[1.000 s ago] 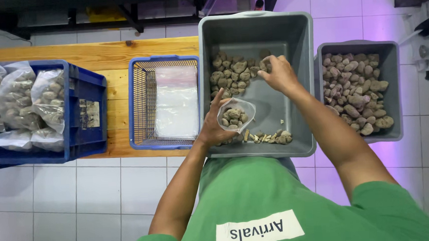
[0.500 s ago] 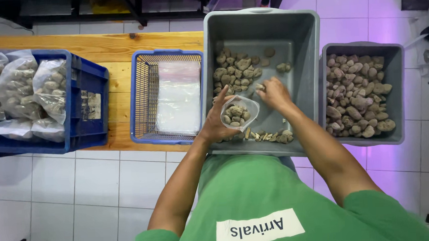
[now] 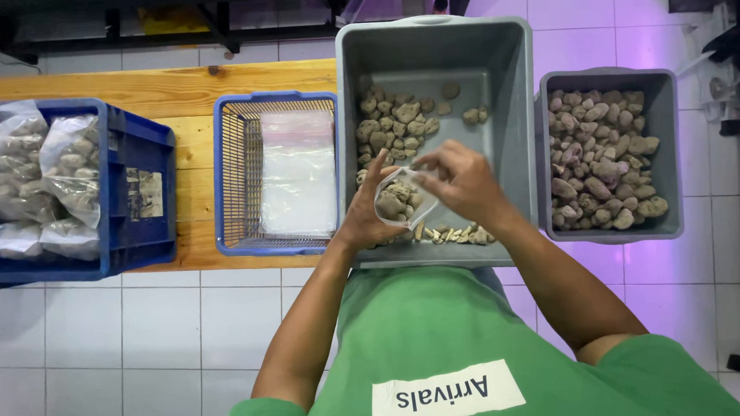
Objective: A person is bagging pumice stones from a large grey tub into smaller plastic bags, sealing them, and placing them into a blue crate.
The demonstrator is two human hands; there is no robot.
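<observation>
Two hands meet over the big grey tub [image 3: 498, 83] at the picture's centre. The left hand [image 3: 369, 221] is clamped round a small clear bag [image 3: 399, 200], its fingers curled under and beside the bag's mouth, which stands open toward twelve o'clock and shows several brown lumps inside. The right hand [image 3: 463, 180] sits just at three o'clock of the bag, fingers bent and drawn together at the bag's rim, touching it; whether they pinch a lump or only the plastic I cannot tell. Loose lumps [image 3: 399, 122] lie in the tub at twelve o'clock of the bag, a few more apart toward one o'clock, and a row of small pale pieces [image 3: 456, 234] lies along the tub's near wall at six o'clock of the hands. At three o'clock of the tub, just beside it, stands a smaller grey bin [image 3: 666, 146] heaped with reddish-brown lumps. At nine o'clock of the tub, touching or nearly so, is a blue wire basket [image 3: 234, 181] holding a stack of flat clear bags [image 3: 299, 174]. Farther toward nine o'clock, well apart from the hands, a blue crate [image 3: 137, 199] holds filled, tied bags [image 3: 39, 170] of lumps. Basket and crate rest on a wooden table [image 3: 186, 87]; white floor tiles [image 3: 124, 347] show at seven o'clock, and the person's green shirt fills six o'clock.
</observation>
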